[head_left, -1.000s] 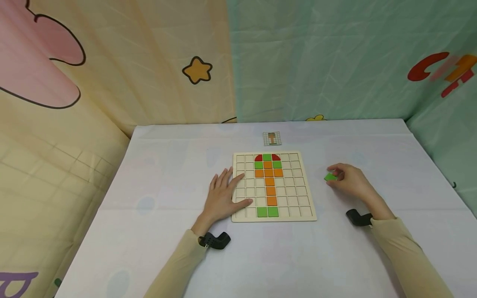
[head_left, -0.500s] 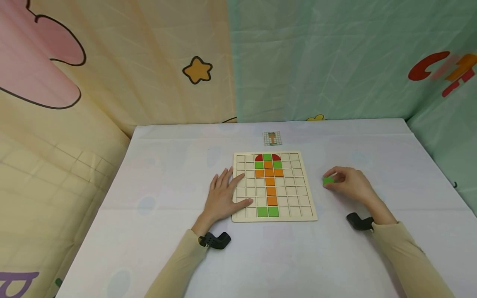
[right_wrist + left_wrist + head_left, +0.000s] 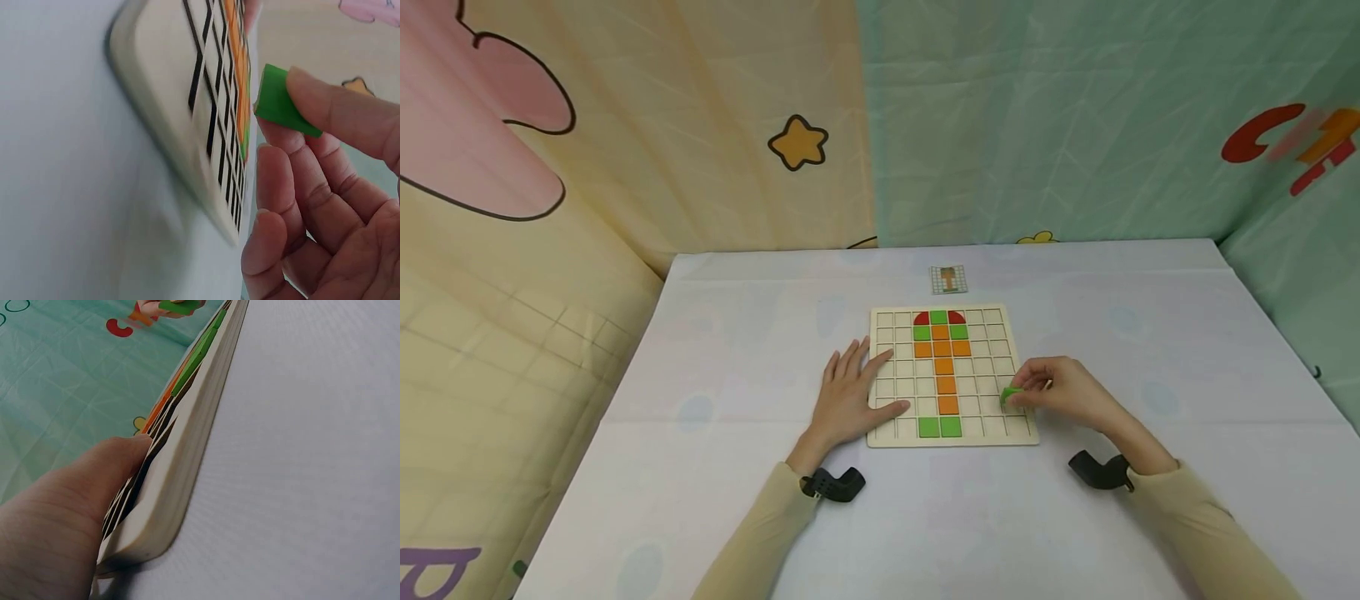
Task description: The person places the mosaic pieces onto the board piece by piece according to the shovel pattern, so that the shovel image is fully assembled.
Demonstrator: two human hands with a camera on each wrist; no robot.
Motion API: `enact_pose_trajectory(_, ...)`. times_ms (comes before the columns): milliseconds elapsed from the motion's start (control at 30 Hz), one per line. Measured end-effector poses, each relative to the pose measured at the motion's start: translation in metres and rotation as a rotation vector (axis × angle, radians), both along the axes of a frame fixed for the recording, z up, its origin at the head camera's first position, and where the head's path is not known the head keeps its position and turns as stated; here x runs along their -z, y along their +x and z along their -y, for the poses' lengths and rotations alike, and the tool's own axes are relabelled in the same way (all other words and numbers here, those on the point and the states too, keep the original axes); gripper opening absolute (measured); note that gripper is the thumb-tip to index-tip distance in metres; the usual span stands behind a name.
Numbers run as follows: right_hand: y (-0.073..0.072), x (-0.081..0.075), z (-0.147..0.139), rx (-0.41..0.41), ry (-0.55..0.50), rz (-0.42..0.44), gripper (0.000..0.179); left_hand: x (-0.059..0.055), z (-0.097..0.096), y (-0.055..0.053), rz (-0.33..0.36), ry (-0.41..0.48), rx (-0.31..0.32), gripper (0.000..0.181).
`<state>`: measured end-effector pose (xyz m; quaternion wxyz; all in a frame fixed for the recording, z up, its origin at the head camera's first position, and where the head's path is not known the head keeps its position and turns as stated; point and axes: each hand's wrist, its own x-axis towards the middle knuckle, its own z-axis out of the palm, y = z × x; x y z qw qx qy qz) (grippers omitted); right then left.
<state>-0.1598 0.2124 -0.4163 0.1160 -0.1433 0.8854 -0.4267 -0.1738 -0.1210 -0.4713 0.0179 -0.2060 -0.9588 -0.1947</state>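
A pale wooden grid board (image 3: 992,350) lies on the table, with green, orange and red tiles set in its cells in a mushroom-like shape. Two green tiles (image 3: 939,427) sit side by side in its bottom row. My left hand (image 3: 844,393) rests spread on the board's left edge, its thumb over the lower left cells. Between thumb and fingers my right hand (image 3: 1067,387) pinches a green square tile (image 3: 278,97), over the board's right side. In the right wrist view this tile is tilted, apart from the board's surface.
Behind the board lies a small picture card (image 3: 949,279) showing a similar figure on a grid. A white cloth covers the table (image 3: 760,317). Printed curtains (image 3: 1045,125) hang at the back and sides. Each wrist wears a black camera mount (image 3: 838,485).
My right hand has carried the green tile leftward from the table right of the board to over the board's right side. The left hand has stayed in place.
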Motion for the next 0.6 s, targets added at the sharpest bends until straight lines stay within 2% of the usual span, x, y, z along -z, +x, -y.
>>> enact_pose_trajectory(100, 0.003, 0.002, 0.011, -0.058, -0.027, 0.013, 0.017, 0.000, 0.000, 0.000, -0.003, 0.002, 0.002, 0.082)
enact_pose_trajectory(300, 0.006, 0.009, 0.031, -0.140, -0.023, -0.016, 0.014, 0.000, 0.000, 0.000, 0.000, -0.003, 0.002, 0.082)
enact_pose_trajectory(600, 0.007, 0.013, 0.046, -0.152, 0.030, -0.063, 0.012, 0.000, 0.000, 0.000, 0.013, 0.001, 0.002, 0.082)
